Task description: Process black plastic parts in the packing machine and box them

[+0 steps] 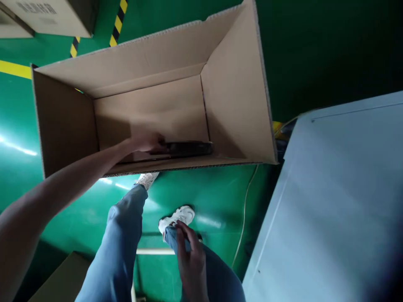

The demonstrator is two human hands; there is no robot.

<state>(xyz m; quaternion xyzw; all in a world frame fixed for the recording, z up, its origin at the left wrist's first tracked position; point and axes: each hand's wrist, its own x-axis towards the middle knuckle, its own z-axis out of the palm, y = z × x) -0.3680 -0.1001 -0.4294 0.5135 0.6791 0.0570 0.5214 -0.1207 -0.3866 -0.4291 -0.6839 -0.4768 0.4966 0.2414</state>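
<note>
A large open cardboard box (239,96) stands on the green floor in front of me. My left hand (146,141) reaches down into it and rests on a flat black object (189,148) lying along the box's near wall; the fingers look closed on its left end, though blur hides the grip. My right hand (190,262) lies on my right thigh, fingers spread on the blue jeans, holding nothing. My white shoes show below the box.
A grey flat surface (340,201) fills the right side. Another cardboard box (50,16) stands at the top left beside yellow-black floor tape (118,23). A thin cable (244,214) runs across the floor. A brown carton corner (59,279) is at bottom left.
</note>
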